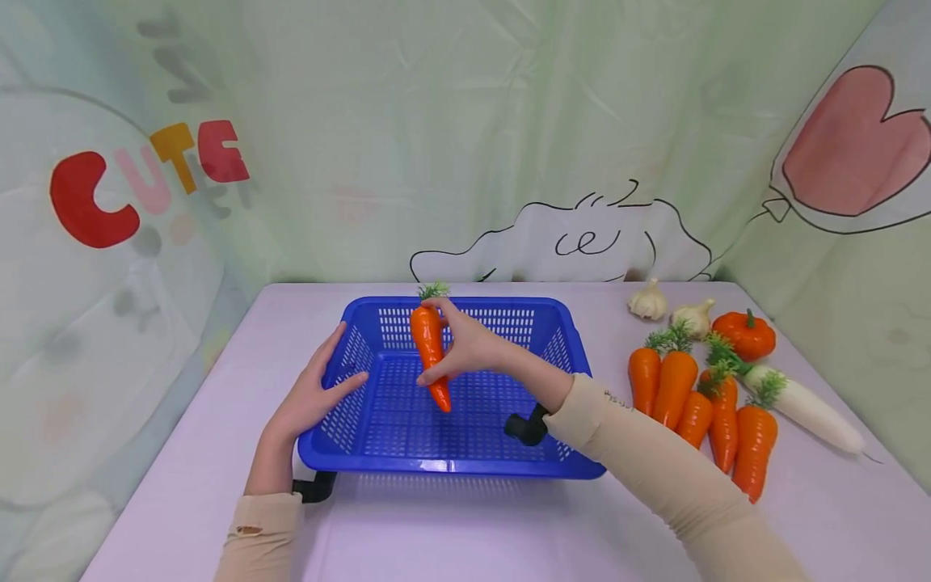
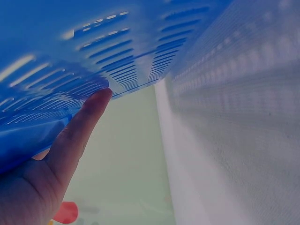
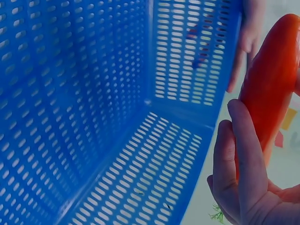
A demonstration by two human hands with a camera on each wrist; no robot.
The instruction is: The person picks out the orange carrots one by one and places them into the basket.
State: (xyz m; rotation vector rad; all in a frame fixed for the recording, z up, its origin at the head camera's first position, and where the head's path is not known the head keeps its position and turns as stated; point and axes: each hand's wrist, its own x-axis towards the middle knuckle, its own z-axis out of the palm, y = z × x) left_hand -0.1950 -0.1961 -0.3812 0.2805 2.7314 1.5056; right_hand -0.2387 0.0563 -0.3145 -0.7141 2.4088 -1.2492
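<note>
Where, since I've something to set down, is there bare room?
The table is bare at left, between its edge and the left hand, and in front of the basket, between the sleeves. The basket's floor is bare too, under the carrot in the right hand. Crowded: the right side, with other carrots, radish, pumpkin and garlic.

Basket (image 1: 378, 463) open up top, carrot (image 1: 428, 335) (w/ R forearm (image 1: 534, 370)) partly obstructing

the right hand (image 1: 469, 343) holds a glossy orange carrot (image 1: 427, 335), leafy end farthest, over a blue slotted basket (image 1: 393, 464).
</note>
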